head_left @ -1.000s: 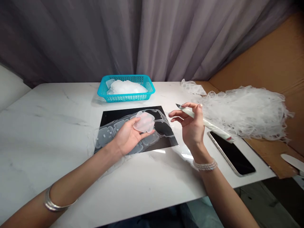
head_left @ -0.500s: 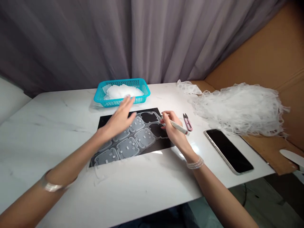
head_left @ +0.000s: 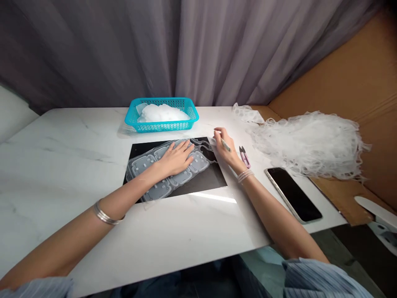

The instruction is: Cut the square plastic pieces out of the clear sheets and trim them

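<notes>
A translucent sheet of joined, rounded plastic-like pieces (head_left: 145,165) lies on a black mat (head_left: 204,180). My left hand (head_left: 178,159) rests flat on it with the fingers spread. At the sheet's far right end, thin strips around cut-out openings (head_left: 203,144) look bunched and bent. Just past the mat's right edge, my right hand (head_left: 226,145) is closed around a pale pen-like tool (head_left: 225,144). Its fingertips are close to those strips, but I cannot tell whether they pinch one. The tool's tip is hidden.
Beyond the mat stands a turquoise basket (head_left: 161,126) holding white translucent pieces (head_left: 163,113). Pink thread snips (head_left: 245,157) and a phone (head_left: 293,194) lie to the right. A large heap of white scrap strips (head_left: 313,142) sits on cardboard (head_left: 344,203) at the far right.
My left hand has come down flat onto the sheet. My right hand has moved farther away with the tool. The sheet has shifted on the mat, and its open right end has bunched up.
</notes>
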The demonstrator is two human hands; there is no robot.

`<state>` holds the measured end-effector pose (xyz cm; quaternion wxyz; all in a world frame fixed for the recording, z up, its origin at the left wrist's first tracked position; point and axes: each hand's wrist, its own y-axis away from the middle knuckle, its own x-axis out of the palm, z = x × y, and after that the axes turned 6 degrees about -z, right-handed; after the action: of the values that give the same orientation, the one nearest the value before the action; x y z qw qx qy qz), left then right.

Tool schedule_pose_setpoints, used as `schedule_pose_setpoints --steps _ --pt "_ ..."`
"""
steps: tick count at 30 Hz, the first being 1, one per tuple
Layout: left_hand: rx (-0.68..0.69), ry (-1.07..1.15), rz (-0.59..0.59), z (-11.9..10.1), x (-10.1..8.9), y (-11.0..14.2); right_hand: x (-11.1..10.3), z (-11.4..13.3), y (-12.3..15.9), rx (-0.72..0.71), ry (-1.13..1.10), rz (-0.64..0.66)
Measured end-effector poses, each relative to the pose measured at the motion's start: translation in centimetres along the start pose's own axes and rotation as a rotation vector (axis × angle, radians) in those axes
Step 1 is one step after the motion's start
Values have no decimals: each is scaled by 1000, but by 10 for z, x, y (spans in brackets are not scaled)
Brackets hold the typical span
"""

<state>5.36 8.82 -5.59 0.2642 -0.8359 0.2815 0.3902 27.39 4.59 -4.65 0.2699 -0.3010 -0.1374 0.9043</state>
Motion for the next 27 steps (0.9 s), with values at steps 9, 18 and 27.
schedule_pose_setpoints --steps 9,18,27 --pt "58 14 -6 -13 -16 57 -18 45 42 169 -316 39" --pt "104 45 -9 -6 -15 84 5 63 72 102 -42 367" --pt "152 4 -41 -9 -14 85 10 78 74 -66 164 371"
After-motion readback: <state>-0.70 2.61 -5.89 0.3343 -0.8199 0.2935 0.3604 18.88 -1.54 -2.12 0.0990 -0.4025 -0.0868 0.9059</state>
